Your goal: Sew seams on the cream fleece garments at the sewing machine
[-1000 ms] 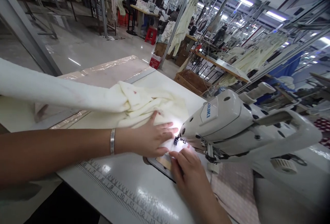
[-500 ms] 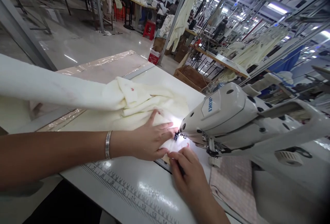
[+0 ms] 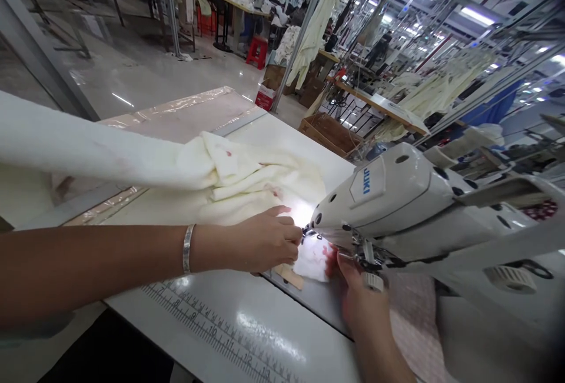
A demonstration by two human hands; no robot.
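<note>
Because sewing machine partly hides right hand, grip on fabric unclear.

white glare beside the sewing machine; ceiling lights glow; right hand blurred; right corners dark

Left forearm runs nearly level from the left edge, wrist almost straight. Left hand back-up, its farthest finger extended apart from the rest; the others bunched, bent at the knuckles. Right forearm slants steeply up and leftward from the bottom edge. Right hand slightly blurred, fingertips partly hidden, grip unclear. Hands apart, not touching.
</note>
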